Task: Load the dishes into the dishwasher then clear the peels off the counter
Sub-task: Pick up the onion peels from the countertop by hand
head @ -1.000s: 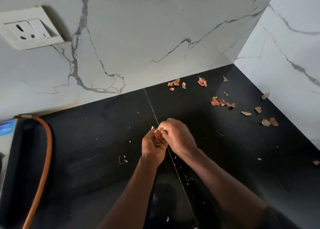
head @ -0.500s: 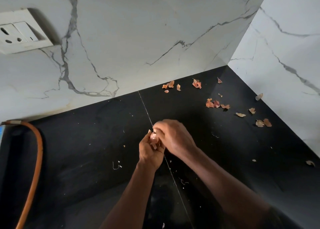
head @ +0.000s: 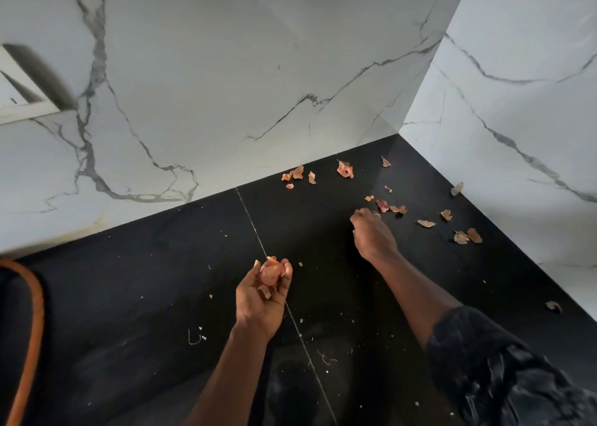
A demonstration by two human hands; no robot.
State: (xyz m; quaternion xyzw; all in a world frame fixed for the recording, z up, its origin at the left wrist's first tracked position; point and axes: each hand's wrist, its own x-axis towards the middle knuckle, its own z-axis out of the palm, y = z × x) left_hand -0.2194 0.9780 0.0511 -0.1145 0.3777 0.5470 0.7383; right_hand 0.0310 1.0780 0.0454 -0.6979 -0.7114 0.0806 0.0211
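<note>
Papery orange onion peels (head: 382, 205) lie scattered on the black counter (head: 161, 264) near the wall corner (head: 399, 131). Farther from that corner, the left hand (head: 261, 296) cups the gathered peels (head: 269, 275) in curled fingers. The right hand (head: 373, 232) has left it for the next peel, fingertips bent down, grip unclear. Judging by this, the clearing goes on.

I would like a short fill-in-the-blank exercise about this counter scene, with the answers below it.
1. The left hand holds a bunch of ____.
2. The right hand reaches toward loose peels on the ____ counter.
3. The hose at the left edge is ____.
Answers: peels, black, orange.
</note>
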